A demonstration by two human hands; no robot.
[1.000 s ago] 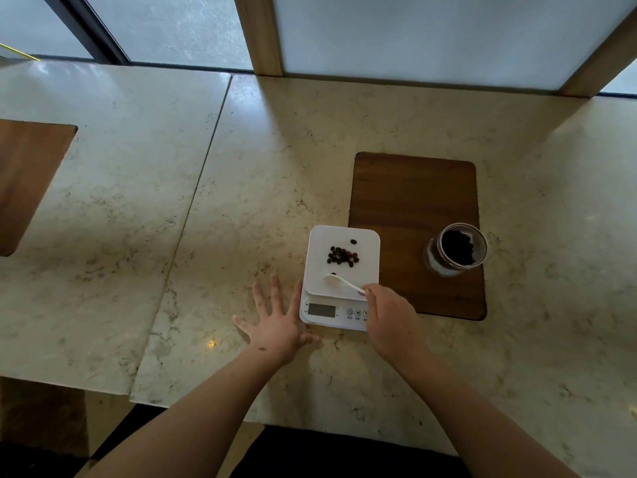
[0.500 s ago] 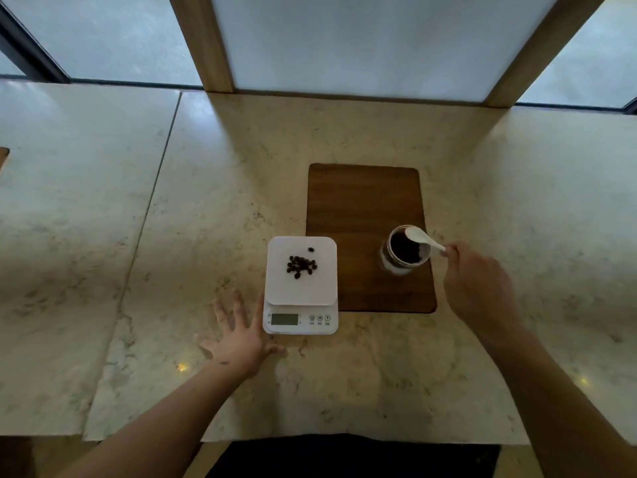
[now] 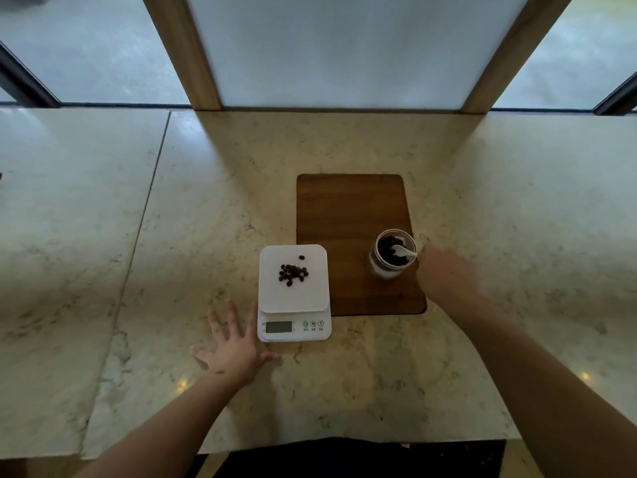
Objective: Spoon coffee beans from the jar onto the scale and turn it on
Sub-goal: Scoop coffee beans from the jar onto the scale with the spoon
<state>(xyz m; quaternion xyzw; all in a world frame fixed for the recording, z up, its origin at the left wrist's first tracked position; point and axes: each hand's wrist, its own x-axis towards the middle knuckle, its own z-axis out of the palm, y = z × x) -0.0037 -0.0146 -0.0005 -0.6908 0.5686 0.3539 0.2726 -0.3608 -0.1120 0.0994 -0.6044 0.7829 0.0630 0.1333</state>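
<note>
A white scale point(image 3: 312, 298) sits on the marble counter with a small pile of dark coffee beans point(image 3: 292, 273) on its platform; its display looks blank. To its right a glass jar point(image 3: 393, 253) of beans stands on a wooden board point(image 3: 351, 208). My right hand point(image 3: 444, 274) is shut on a white spoon point(image 3: 404, 251), whose bowl dips into the jar's beans. My left hand point(image 3: 234, 346) lies flat on the counter with fingers spread, just left of the scale's front corner.
The marble counter point(image 3: 517, 236) runs wide to both sides, with a seam point(image 3: 148, 208) on the left. Wooden window posts point(image 3: 186, 50) rise at the back edge. The counter's near edge runs below my arms.
My right hand carried the spoon from the scale platform over to the jar and lowered its bowl into the beans. My left hand stayed flat beside the scale.
</note>
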